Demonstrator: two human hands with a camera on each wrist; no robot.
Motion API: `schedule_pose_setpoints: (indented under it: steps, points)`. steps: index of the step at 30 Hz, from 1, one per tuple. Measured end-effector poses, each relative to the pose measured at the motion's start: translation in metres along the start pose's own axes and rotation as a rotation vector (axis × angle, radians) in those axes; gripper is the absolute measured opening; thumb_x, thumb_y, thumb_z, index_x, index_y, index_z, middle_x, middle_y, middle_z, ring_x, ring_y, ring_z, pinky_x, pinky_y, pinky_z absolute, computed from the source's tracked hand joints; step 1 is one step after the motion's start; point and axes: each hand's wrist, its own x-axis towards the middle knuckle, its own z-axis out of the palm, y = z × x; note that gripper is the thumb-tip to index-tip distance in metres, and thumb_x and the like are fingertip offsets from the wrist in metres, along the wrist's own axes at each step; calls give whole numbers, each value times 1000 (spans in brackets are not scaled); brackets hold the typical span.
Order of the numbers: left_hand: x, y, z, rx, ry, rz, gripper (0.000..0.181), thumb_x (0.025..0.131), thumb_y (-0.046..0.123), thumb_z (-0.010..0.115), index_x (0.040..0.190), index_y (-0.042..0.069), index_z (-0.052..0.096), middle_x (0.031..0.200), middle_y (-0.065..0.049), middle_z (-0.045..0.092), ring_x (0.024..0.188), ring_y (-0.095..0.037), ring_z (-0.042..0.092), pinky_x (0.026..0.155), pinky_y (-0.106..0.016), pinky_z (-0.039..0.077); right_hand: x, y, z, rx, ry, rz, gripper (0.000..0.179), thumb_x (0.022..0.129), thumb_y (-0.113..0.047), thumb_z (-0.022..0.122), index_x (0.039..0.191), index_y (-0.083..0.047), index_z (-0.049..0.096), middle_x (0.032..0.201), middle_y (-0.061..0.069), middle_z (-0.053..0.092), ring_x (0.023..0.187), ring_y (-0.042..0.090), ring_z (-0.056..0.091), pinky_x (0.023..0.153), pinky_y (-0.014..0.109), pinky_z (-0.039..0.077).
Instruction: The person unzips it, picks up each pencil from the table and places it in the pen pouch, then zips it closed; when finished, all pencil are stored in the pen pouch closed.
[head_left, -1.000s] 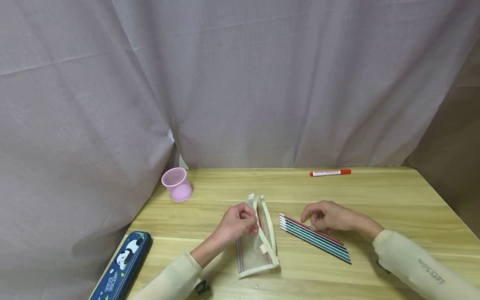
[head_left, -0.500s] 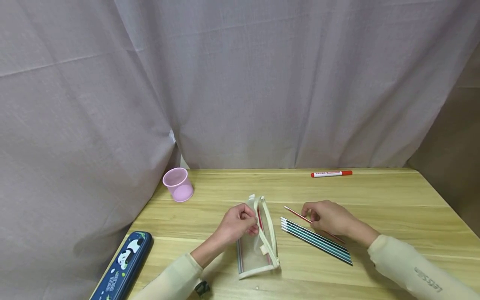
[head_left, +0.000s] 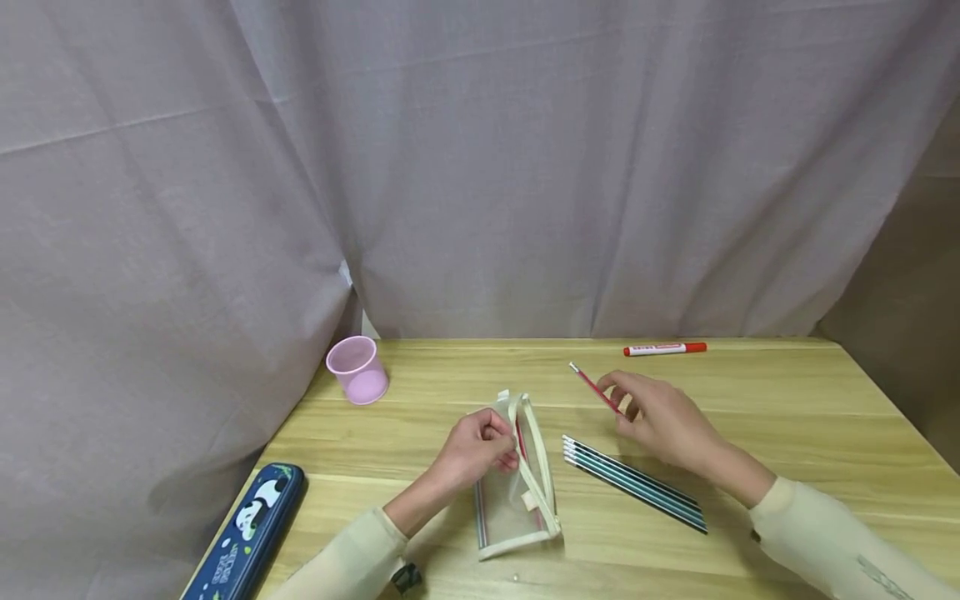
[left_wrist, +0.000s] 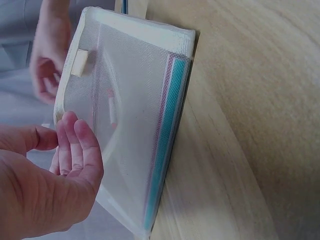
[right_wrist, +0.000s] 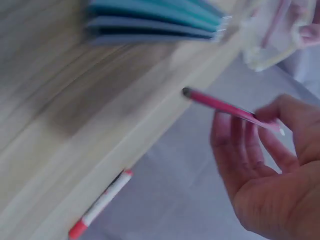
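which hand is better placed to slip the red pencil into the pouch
Probably the right hand: it pinches the red pencil, while the left hand holds the pouch at its opening.

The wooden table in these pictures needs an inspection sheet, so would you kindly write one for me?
Surface: wood-grain table, lying flat.
Job's things: mesh pouch, zip open; row of dark and teal pencils beside it; red pencil, raised off the table.
Clutter: purple cup, red-and-white marker near the far edge, panda pencil case.
Grippers: left hand pinches the pouch's edge; right hand holds the red pencil in its fingers.
Cables: nothing seen.
Surroundings: greyish curtain behind and at left.
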Motion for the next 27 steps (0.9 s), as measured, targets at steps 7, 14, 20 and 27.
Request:
schedule_pose_setpoints:
  steps: [7,14,20,27]
  points:
    - [0,1,2,-14,29,8,12,89,-2,62,101,-4,61,76,-6,69,66,-14,71,66,-28,67,1,-35,5,769,46,92,43,95,5,70,135,-2,53,109,13,69,87,13,76,64,45,70]
    - [4,1,5,-22,42,14,11,89,-1,63,100,-3,61,76,-6,69,66,-14,71,66,-28,67,-5,-60,34,1072,51,235,44,96,7,66,133,-6,46,109,8,65,93,17,77,72,57,68]
    - [4,3,10,-37,44,26,13,89,-3,64,102,-4,61,79,-10,71,66,-14,71,69,-32,69,-10,-70,49,1085,-24,352,51,92,8,66,136,0,41,113,16,61,89,19,74,72,55,69]
    - [2,5,11,-70,80,31,15,89,-4,64,104,-6,61,78,-6,67,66,-13,70,69,-33,69,-9,-71,62,1067,-107,368,56,93,5,66,141,7,38,122,29,58,87,22,75,70,53,69]
